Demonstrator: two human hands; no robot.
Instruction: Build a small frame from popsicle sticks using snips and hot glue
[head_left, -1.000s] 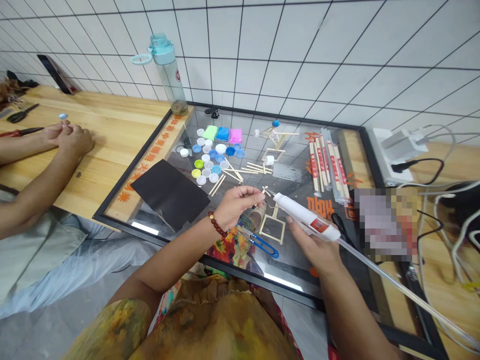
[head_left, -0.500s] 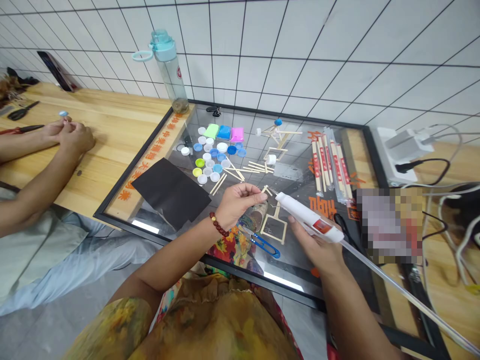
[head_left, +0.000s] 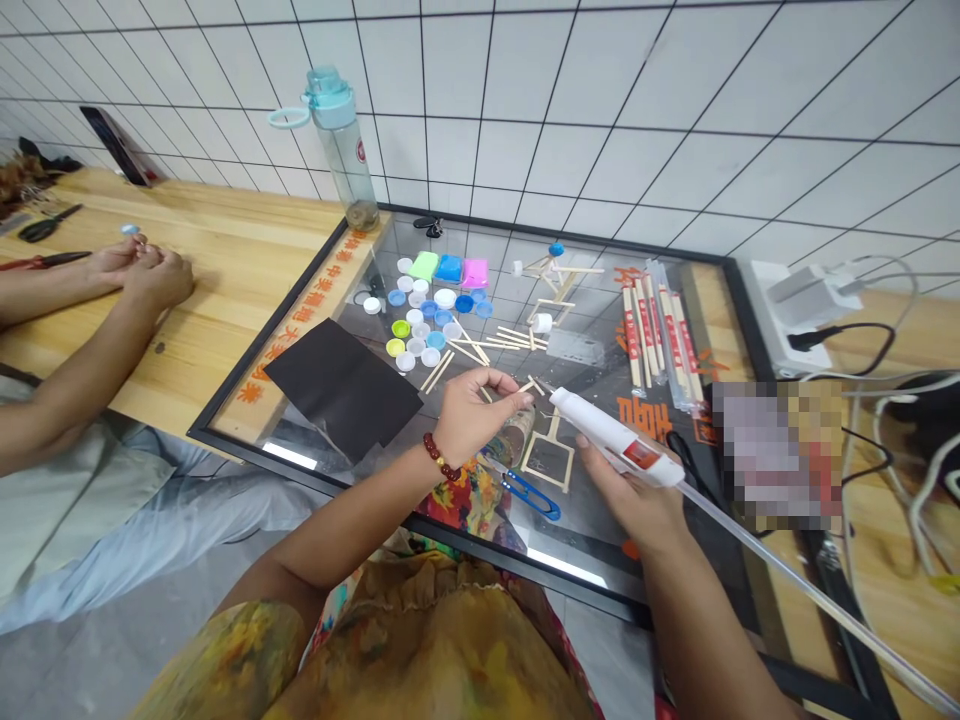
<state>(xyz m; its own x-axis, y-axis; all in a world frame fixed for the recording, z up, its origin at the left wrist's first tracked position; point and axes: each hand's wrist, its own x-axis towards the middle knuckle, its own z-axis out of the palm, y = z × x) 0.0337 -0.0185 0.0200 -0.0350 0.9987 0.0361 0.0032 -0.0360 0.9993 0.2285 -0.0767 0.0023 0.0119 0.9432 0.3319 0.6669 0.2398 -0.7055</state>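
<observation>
My left hand (head_left: 472, 412) is closed in a pinch on a small piece made of wooden sticks (head_left: 531, 384), held just above the glass-topped table (head_left: 600, 370). My right hand (head_left: 634, 495) grips a white glue gun (head_left: 615, 437) with a long clear glue stick trailing back to the right. The gun's tip points at the stick piece, almost touching it. Under the hands lie a small square stick frame (head_left: 550, 457) and blue-handled snips (head_left: 529, 490).
Several bottle caps (head_left: 420, 320), clay blocks (head_left: 448, 267), loose sticks (head_left: 495, 343), chopstick packs (head_left: 658, 335), a black sheet (head_left: 343, 385) and a water bottle (head_left: 341, 140) are on the table. A power strip (head_left: 795, 300) with cables sits right. Another person's clasped hands (head_left: 146, 275) rest left.
Both hands stay nearly in place; my left hand has turned the stick piece slightly and the glue gun tip remains at it. The view shifted a little.
</observation>
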